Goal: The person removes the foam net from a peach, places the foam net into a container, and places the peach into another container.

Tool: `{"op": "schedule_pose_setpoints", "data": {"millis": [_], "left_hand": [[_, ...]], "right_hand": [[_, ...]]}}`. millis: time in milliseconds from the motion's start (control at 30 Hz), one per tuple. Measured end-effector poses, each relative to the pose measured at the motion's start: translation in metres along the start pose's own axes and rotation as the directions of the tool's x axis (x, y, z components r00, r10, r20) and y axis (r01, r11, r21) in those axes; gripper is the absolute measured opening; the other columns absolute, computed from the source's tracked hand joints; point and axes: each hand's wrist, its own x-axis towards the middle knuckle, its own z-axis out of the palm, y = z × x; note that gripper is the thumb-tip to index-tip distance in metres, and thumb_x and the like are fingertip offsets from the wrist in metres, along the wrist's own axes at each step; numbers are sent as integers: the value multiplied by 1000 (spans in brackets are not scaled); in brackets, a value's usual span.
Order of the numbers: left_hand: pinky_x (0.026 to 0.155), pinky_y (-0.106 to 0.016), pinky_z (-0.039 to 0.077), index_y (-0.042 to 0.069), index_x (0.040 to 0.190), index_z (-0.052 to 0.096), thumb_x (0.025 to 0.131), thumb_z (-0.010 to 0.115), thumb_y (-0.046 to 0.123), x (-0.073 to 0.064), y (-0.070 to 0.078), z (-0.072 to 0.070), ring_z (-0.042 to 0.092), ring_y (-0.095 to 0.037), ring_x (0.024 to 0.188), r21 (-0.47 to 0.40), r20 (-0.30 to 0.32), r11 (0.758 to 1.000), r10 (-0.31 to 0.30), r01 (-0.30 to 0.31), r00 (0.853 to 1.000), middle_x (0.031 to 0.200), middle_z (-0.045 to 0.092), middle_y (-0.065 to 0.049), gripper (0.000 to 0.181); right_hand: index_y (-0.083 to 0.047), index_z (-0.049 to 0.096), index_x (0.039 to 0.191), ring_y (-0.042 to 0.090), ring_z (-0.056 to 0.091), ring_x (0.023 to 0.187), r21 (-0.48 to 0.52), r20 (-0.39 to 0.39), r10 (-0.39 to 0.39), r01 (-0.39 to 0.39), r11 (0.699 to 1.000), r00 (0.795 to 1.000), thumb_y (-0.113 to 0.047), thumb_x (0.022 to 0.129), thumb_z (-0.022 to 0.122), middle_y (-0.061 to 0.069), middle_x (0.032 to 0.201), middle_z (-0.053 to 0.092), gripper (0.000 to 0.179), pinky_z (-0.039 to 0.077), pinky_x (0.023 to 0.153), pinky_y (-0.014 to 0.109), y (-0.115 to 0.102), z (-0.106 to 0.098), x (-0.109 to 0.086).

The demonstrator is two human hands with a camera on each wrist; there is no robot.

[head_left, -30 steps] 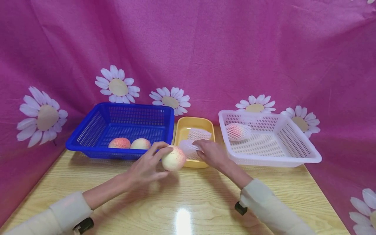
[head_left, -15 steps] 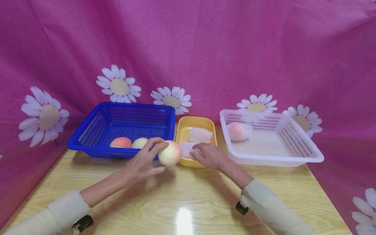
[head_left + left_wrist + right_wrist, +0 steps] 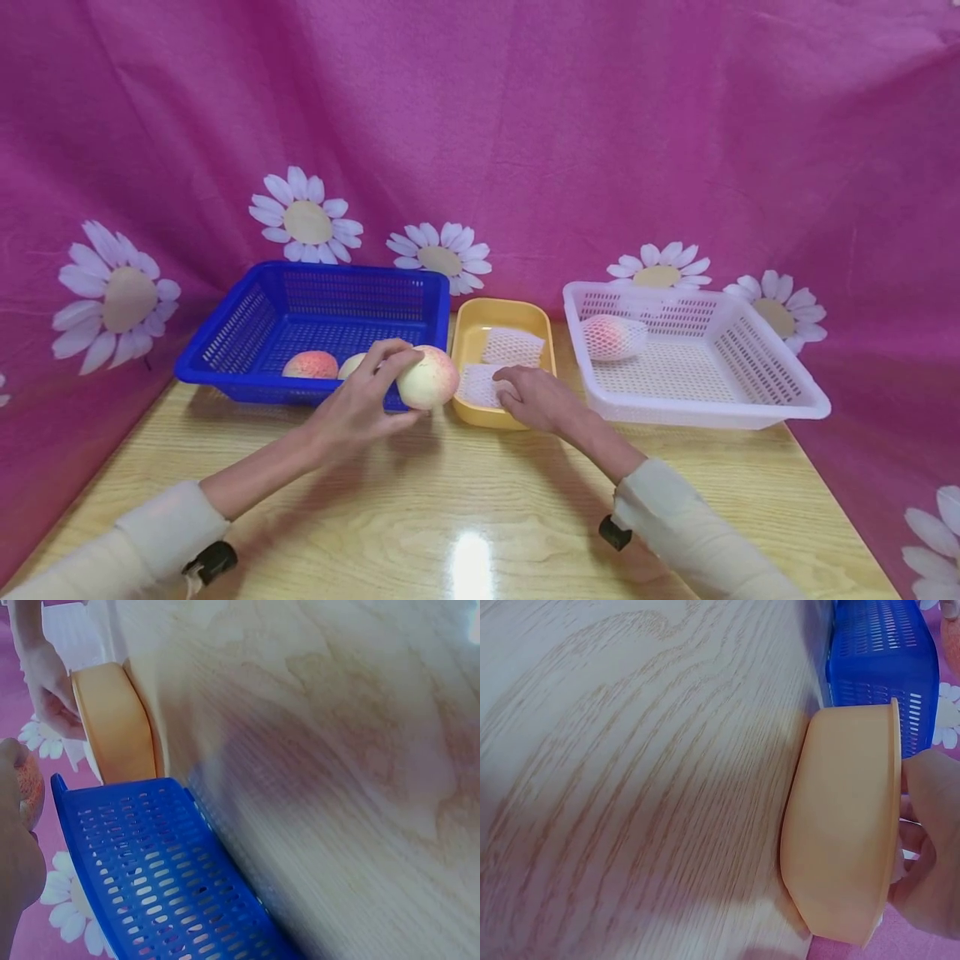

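Note:
My left hand (image 3: 367,400) grips a pale yellow peach (image 3: 428,378) with a pink blush, held by thumb and fingers over the near right corner of the blue basket (image 3: 247,385). Two more peaches lie in that basket: a redder one (image 3: 311,364) and a paler one (image 3: 351,365), partly hidden by my hand. My right hand (image 3: 538,397) reaches into the yellow tray (image 3: 459,329), its curled fingers pinching the right edge of a white foam net sleeve (image 3: 477,386). A second foam net (image 3: 513,347) lies flat behind it.
On the right stands a white basket (image 3: 705,414) with a peach in a foam net (image 3: 611,337) at its left end. All three containers stand on a wooden table (image 3: 390,508). A magenta cloth with daisies (image 3: 517,150) hangs close behind them.
My left hand has carried its peach slightly left and away from me, toward the blue basket. The front foam net, lifted and bent earlier, now lies flatter in the tray under my right hand.

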Motion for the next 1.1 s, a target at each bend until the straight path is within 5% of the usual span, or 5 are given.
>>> {"op": "schedule_pose_setpoints", "data": {"millis": [500, 800, 1100], "left_hand": [[79, -42, 58, 6, 132, 50, 65, 93, 4, 10, -15, -10, 56, -35, 111, 10, -77, 1000, 29, -29, 997, 125, 46, -19, 79], [82, -47, 57, 3, 130, 52, 64, 93, 1, 12, -22, -16, 55, -36, 111, 27, -84, 998, -53, 55, 995, 124, 47, -20, 77], [78, -47, 58, 3, 131, 52, 68, 91, 5, 16, -25, -19, 57, -36, 106, 30, -66, 996, -87, 89, 994, 123, 47, -20, 75]], "right_hand": [[0, 67, 116, 31, 59, 118, 17, -188, -125, 130, 991, 974, -14, 95, 62, 14, 120, 67, 26, 44, 104, 43, -5, -4, 6], [-7, 62, 135, 30, 49, 132, -41, -190, -176, 171, 984, 966, -26, 101, 56, 12, 140, 57, 39, 36, 111, 44, -25, -12, 10], [-7, 61, 137, 32, 44, 136, -79, -195, -295, 284, 955, 936, -28, 101, 55, 13, 142, 56, 42, 29, 116, 43, -35, -12, 19]]}}
